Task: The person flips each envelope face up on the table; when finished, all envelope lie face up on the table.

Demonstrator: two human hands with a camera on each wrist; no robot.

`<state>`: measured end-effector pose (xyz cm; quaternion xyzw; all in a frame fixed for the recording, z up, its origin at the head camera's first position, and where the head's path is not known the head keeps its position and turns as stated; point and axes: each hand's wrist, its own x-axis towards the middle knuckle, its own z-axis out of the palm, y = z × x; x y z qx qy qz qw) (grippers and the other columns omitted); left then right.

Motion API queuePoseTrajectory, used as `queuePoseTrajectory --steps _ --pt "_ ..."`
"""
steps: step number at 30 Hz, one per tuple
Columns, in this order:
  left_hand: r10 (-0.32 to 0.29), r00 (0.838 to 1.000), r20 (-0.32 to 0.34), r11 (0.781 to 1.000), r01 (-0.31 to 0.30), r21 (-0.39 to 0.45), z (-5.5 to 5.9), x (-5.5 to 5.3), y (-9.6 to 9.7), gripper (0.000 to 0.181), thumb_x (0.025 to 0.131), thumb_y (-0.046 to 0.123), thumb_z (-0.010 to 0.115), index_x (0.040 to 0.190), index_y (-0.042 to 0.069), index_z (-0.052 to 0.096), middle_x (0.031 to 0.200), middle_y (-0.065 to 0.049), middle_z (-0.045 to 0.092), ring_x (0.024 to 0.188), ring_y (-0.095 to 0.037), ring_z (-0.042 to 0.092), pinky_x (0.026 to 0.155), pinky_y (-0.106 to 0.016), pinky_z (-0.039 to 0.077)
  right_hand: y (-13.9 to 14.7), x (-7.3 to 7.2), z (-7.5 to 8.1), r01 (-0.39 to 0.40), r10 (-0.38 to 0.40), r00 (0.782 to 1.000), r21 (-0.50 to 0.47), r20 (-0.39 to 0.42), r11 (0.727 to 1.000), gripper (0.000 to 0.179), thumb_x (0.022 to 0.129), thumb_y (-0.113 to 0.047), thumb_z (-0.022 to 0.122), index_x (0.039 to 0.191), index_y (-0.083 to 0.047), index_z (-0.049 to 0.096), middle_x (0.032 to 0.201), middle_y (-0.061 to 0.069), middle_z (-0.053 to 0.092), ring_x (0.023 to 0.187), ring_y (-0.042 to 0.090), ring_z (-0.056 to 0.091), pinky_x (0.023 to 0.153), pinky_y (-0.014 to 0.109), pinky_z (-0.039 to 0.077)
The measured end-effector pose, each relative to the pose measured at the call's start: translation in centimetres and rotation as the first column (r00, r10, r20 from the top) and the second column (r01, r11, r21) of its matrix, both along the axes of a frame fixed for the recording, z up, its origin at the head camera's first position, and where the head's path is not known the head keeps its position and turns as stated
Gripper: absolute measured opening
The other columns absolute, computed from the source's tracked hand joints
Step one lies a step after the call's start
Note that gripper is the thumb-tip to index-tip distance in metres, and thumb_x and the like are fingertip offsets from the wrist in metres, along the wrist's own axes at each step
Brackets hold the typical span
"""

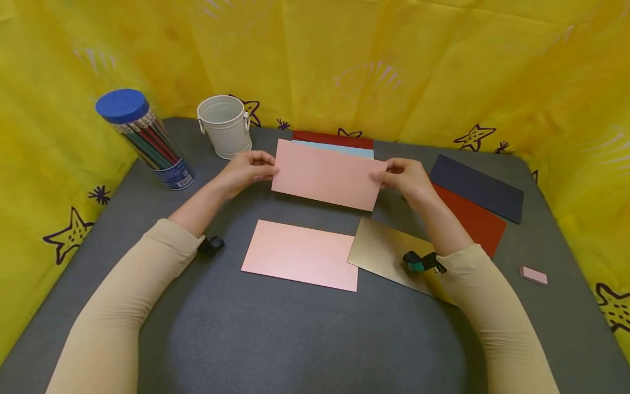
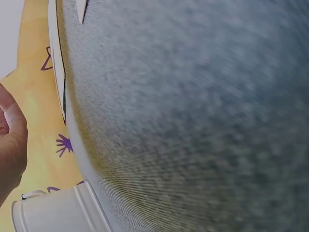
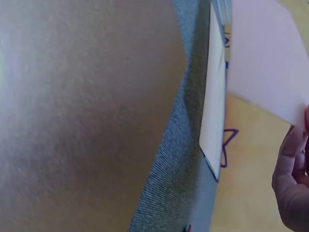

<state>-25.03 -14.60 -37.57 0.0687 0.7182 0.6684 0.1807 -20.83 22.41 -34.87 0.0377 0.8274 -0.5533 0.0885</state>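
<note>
Both hands hold a plain pink envelope (image 1: 327,174) by its two short ends, raised above the table and tilted. My left hand (image 1: 246,172) pinches the left edge between thumb and fingers. At the other end, my right hand (image 1: 406,178) pinches the upper right corner; the right wrist view shows that corner too. On the table below lies a second pink envelope (image 1: 300,254), flat, with a gold envelope (image 1: 389,251) touching its right end. Behind the raised one, a light blue envelope (image 1: 344,149) and a red envelope (image 1: 334,139) are partly hidden.
A navy envelope (image 1: 477,186) overlaps an orange-red envelope (image 1: 472,219) on the right, near a small pink eraser (image 1: 534,275). At the back left stand a white bucket (image 1: 226,128) and a blue-lidded tube of pencils (image 1: 147,139). Yellow patterned cloth (image 1: 334,60) surrounds the table.
</note>
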Motion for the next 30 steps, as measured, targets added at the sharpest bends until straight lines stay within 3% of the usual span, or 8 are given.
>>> queuePoseTrajectory --steps 4,8,14,17,21,24,30 --pt "0.02 0.999 -0.038 1.0 -0.021 -0.013 0.2 0.0 0.4 0.01 0.09 0.004 0.069 0.089 0.014 0.07 0.083 0.008 0.066 0.079 -0.006 0.061 0.077 -0.016 0.054 0.5 0.2 0.3 0.012 -0.013 1.0 -0.014 -0.028 1.0 0.012 0.085 -0.029 0.078 0.086 -0.02 0.072 0.082 -0.016 0.066 0.082 0.012 0.067 0.078 0.027 0.056" --pt "0.065 0.996 -0.066 0.997 -0.067 -0.031 0.4 0.1 0.8 0.016 0.088 0.005 0.071 0.084 0.02 0.071 0.078 0.012 0.066 0.076 -0.006 0.06 0.073 -0.018 0.052 0.9 0.2 0.5 0.018 -0.021 0.999 -0.128 -0.025 0.992 0.008 0.085 -0.021 0.079 0.08 -0.021 0.072 0.076 -0.013 0.068 0.074 0.008 0.066 0.072 0.024 0.057" --pt "0.079 0.995 -0.063 0.995 -0.076 0.06 0.4 0.2 1.5 0.025 0.088 -0.004 0.068 0.081 0.02 0.07 0.078 0.011 0.07 0.07 -0.005 0.064 0.068 -0.016 0.056 1.3 0.4 0.7 0.019 -0.018 1.0 -0.265 0.006 0.964 0.006 0.082 -0.012 0.08 0.082 -0.016 0.075 0.082 -0.008 0.072 0.075 0.01 0.072 0.073 0.022 0.06" --pt "0.089 0.994 -0.063 0.994 -0.084 0.071 0.4 0.2 1.6 0.026 0.089 -0.006 0.065 0.082 0.019 0.069 0.077 0.011 0.071 0.069 -0.004 0.066 0.068 -0.017 0.058 1.6 0.5 0.7 -0.017 0.018 1.0 -0.249 0.002 0.968 0.006 0.082 -0.015 0.08 0.087 -0.015 0.077 0.088 -0.008 0.073 0.083 0.009 0.073 0.08 0.022 0.06" --pt "0.124 0.99 -0.064 0.992 -0.122 0.027 0.2 0.2 1.8 0.013 0.091 -0.004 0.064 0.095 0.006 0.071 0.078 0.011 0.071 0.074 -0.007 0.069 0.073 -0.02 0.059 1.9 0.5 0.7 -0.065 0.072 0.997 -0.24 0.019 0.969 0.009 0.085 -0.019 0.078 0.092 -0.014 0.078 0.09 -0.009 0.075 0.088 0.01 0.074 0.085 0.023 0.059" --pt "0.148 0.987 -0.058 0.989 -0.149 -0.02 0.2 0.2 2.0 0.018 0.092 -0.001 0.062 0.108 -0.005 0.068 0.088 0.008 0.071 0.078 -0.006 0.069 0.08 -0.023 0.06 2.0 0.5 0.7 -0.075 0.087 0.995 -0.246 0.04 0.966 0.013 0.087 -0.024 0.075 0.093 -0.012 0.078 0.092 -0.007 0.076 0.09 0.008 0.074 0.084 0.022 0.059" --pt "0.179 0.983 -0.033 0.98 -0.181 -0.088 0.2 0.1 2.3 0.024 0.095 0.004 0.06 0.115 -0.007 0.067 0.107 -0.003 0.07 0.077 -0.001 0.066 0.087 -0.026 0.059 2.0 0.3 0.3 -0.068 0.074 0.997 -0.17 0.034 0.983 0.018 0.086 -0.023 0.077 0.098 -0.009 0.078 0.094 -0.007 0.074 0.089 0.007 0.073 0.082 0.022 0.059"
